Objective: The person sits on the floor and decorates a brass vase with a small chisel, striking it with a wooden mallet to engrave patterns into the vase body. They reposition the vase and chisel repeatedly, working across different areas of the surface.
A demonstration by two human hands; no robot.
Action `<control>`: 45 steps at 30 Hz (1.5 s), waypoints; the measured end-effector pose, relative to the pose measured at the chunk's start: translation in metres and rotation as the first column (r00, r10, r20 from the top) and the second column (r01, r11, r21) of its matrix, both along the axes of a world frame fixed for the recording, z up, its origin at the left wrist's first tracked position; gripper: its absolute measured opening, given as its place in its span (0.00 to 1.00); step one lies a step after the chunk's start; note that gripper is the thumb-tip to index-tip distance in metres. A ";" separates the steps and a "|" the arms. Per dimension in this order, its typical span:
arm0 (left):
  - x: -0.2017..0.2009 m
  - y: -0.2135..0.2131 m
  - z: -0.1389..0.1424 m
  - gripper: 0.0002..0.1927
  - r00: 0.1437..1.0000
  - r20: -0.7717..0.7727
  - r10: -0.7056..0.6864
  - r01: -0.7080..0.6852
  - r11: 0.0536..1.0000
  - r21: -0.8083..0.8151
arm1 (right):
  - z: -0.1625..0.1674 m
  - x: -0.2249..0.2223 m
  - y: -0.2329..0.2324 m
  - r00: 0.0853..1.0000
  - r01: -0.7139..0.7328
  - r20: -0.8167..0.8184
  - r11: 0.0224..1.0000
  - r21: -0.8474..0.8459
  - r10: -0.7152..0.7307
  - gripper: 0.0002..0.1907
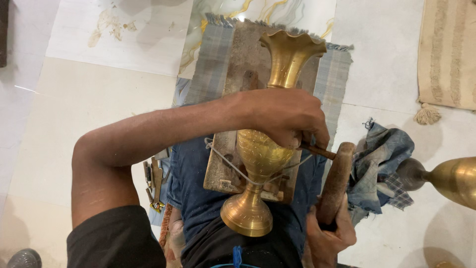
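Note:
A tall brass vase with a fluted mouth lies along a wooden board on my lap, tied down by a pale cord. My left hand rests over the vase's belly and grips a thin chisel-like tool against the engraved metal. My right hand holds a thick wooden mallet, its upper end close to the tool's end.
A striped grey cloth lies under the board. A crumpled blue rag sits to the right, beside another brass vessel. Small tools lie on the floor at left. A beige tasselled mat is at top right.

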State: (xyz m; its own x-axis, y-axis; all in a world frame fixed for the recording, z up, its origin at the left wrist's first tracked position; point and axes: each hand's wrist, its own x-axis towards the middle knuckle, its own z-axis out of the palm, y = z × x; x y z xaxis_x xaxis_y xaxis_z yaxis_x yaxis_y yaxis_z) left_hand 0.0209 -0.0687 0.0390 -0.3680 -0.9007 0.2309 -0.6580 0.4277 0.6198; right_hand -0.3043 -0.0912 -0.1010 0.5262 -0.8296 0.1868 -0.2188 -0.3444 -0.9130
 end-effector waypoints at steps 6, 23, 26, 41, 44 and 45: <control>-0.007 0.015 -0.004 0.22 0.979 0.015 0.205 -0.204 0.979 -0.017 | 0.024 -0.004 -0.017 0.996 -0.048 -0.072 0.999 0.011 0.048 0.37; -0.038 0.070 -0.018 0.35 0.724 -0.006 0.689 -0.685 0.721 0.101 | 0.138 0.089 -0.112 0.857 -0.515 -0.127 0.825 -0.234 0.499 0.36; -0.049 0.079 -0.023 0.33 0.686 -0.174 0.707 -0.725 0.685 -0.076 | 0.150 0.111 -0.120 0.827 -0.562 -0.170 0.797 -0.221 0.536 0.39; -0.108 0.076 -0.065 0.19 0.180 -0.521 0.835 -0.982 0.120 -0.147 | 0.230 0.195 -0.094 0.404 -0.914 -0.839 0.110 -0.392 0.365 0.49; -0.106 0.077 -0.069 0.14 0.183 -0.469 0.864 -0.976 0.104 -0.190 | 0.236 0.203 -0.080 0.454 -0.882 -0.765 0.109 -0.459 0.457 0.44; -0.105 0.077 -0.070 0.13 0.186 -0.460 0.869 -0.975 0.105 -0.195 | 0.237 0.204 -0.076 0.518 -0.837 -0.653 0.168 -0.521 0.553 0.41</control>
